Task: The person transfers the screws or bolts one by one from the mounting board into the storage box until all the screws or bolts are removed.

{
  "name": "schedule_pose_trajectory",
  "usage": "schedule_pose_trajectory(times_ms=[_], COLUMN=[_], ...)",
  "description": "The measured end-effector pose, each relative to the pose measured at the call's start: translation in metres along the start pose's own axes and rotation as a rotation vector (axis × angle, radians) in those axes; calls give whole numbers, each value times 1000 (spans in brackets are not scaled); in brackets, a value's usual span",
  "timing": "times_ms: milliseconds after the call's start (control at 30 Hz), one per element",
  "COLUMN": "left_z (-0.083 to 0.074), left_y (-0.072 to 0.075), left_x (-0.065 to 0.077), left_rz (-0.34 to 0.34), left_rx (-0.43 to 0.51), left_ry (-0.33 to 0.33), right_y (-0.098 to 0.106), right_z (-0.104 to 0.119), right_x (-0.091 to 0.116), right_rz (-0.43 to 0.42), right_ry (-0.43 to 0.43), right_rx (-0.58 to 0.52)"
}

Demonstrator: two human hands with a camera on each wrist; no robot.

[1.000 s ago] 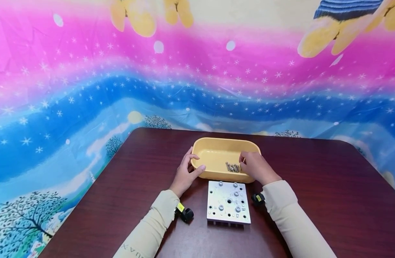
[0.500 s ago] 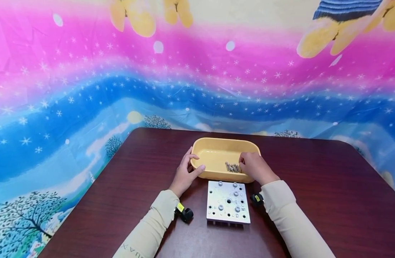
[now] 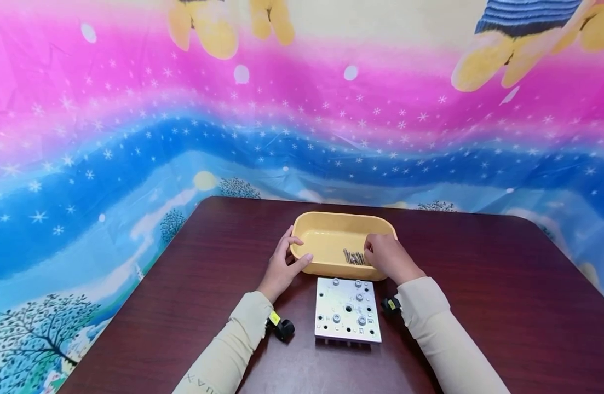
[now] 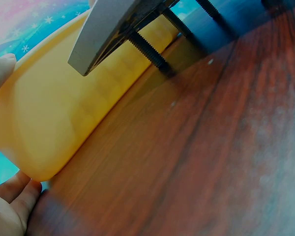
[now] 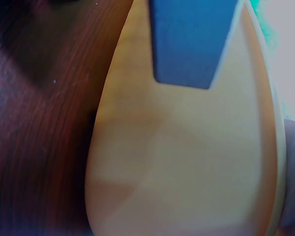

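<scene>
A yellow oval bin (image 3: 323,249) stands toward the back of the table. Several metal bolts (image 3: 353,257) lie in a small pile inside it, by the front wall on the right. My left hand (image 3: 281,268) holds the bin's left end, thumb at the near rim and fingers round the outside. Over the right end, my right hand (image 3: 391,257) reaches inside with bent fingers beside the bolts; its fingertips are hidden, so I cannot tell whether they pinch one. In front of the bin is a square silver metal plate (image 3: 333,302) with holes and several bolt heads on top.
Threaded bolt shanks (image 4: 147,50) stick out under the plate, which stands raised on the dark red wooden table (image 3: 494,284). A black wrist camera (image 3: 282,328) sits left of the plate, another wrist camera (image 3: 391,305) right of it. A patterned cloth (image 3: 302,120) hangs behind.
</scene>
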State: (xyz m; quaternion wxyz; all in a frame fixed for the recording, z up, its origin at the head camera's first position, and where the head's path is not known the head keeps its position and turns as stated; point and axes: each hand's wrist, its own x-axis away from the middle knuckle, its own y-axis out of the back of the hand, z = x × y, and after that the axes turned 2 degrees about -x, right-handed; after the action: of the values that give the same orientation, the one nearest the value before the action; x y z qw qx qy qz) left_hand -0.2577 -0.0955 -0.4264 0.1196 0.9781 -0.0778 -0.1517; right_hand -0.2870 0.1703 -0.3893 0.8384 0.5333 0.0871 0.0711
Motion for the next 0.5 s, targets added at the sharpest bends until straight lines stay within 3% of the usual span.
schedule_pose_trajectory(times_ms=[500], left_z=[3], left_y=[-1], left_x=[0], left_rz=[0], left_rx=[4], left_ry=[-9], right_y=[0], right_z=[1], right_x=[2], right_rz=[-22], right_ry=[26], right_rx=[8])
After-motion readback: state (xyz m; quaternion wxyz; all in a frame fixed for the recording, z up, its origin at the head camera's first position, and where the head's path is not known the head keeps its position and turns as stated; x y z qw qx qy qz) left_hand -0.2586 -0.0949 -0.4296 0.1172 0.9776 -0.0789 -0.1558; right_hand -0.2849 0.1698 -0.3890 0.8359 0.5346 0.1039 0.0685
